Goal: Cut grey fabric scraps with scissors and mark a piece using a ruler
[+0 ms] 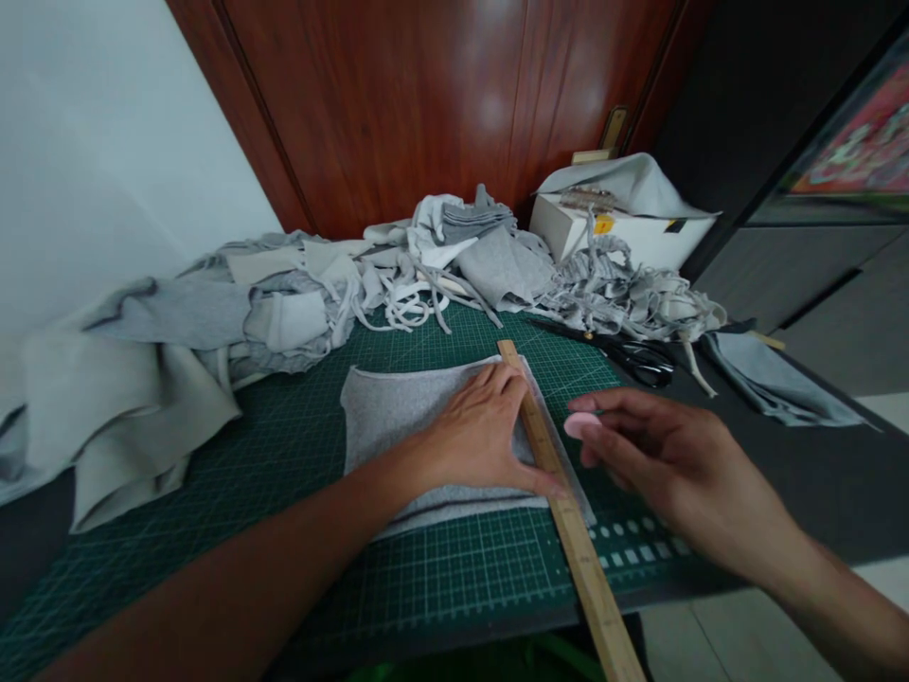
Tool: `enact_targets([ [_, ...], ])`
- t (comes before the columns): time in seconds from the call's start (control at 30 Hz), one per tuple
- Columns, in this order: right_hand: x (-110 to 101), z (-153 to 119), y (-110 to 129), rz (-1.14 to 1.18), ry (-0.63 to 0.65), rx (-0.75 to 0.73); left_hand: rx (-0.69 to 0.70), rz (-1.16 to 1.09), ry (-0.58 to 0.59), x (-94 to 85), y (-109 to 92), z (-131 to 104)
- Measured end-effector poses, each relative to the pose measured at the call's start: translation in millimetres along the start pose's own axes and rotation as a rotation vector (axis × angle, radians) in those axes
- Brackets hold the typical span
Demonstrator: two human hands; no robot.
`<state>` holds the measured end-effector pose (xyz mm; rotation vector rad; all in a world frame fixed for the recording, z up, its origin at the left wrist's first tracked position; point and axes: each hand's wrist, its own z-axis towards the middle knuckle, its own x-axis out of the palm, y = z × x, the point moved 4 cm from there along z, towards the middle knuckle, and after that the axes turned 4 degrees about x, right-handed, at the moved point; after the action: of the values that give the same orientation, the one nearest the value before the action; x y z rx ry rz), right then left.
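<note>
Well to the left of the left hand, smooth, matte pale-grey cloth (142, 426) drapes in broad, soft folds, with a heap of heather-grey fabric scraps (177, 313) rumpled beyond it. The green gridded cutting mat (284, 426) spreads flat under both hands. Directly beneath the left hand (475, 431) lies a heather-grey knit panel (398, 407), roughly 4-sided, fine and slightly fuzzy, with a fold or 2nd layer showing along its near edge. That hand is spread flat, gripping nothing: its fingertips press on the wooden ruler (589, 568) at the far end and its thumb reaches down onto it nearer the body. Just right of the ruler, the right hand (660, 455) is closed in a pinch, thumb against fingers, on a piece of pink tailor's chalk (579, 425), thin and round-edged, held clear of the ruler. Beyond the right hand are black scissors (643, 363) with glossy loop handles, and behind them a tangle of curled fabric strips (639, 294). Farther right of that hand lies a smooth folded grey cloth (771, 374).

The panel's wider axis runs left to right under the left hand. The ruler's long axis follows the panel's right side, slanting rightward as it nears the body. The chalk's exposed edge points left, toward the ruler.
</note>
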<state>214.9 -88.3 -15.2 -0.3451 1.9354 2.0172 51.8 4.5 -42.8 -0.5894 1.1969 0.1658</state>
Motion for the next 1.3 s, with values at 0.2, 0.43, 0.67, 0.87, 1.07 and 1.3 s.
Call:
enact_targets([
  [0.2, 34, 25, 3, 0.355, -0.152, -0.064, 0.073, -0.024, 0.002, -1.0, -1, -1],
  [0.43, 48, 10, -13, 0.381, -0.120, -0.039, 0.054, -0.055, -0.003, 1.1, 1, -2],
  [0.67, 28, 14, -24, 0.435, -0.219, -0.001, 0.074, -0.027, 0.039, -0.9, -1, -3],
  [0.87, 35, -11, -18, 0.397, -0.157, -0.026, 0.073, -0.037, 0.049, -4.5, 2, -2],
  [1.07, 11, -4, -22, 0.404, -0.199, 0.121, 0.111, -0.059, 0.069, -7.7, 6, -1],
  [1.3, -6, 32, -35, 0.443, -0.240, 0.152, 0.105, -0.093, 0.055, -10.5, 9, 1],
])
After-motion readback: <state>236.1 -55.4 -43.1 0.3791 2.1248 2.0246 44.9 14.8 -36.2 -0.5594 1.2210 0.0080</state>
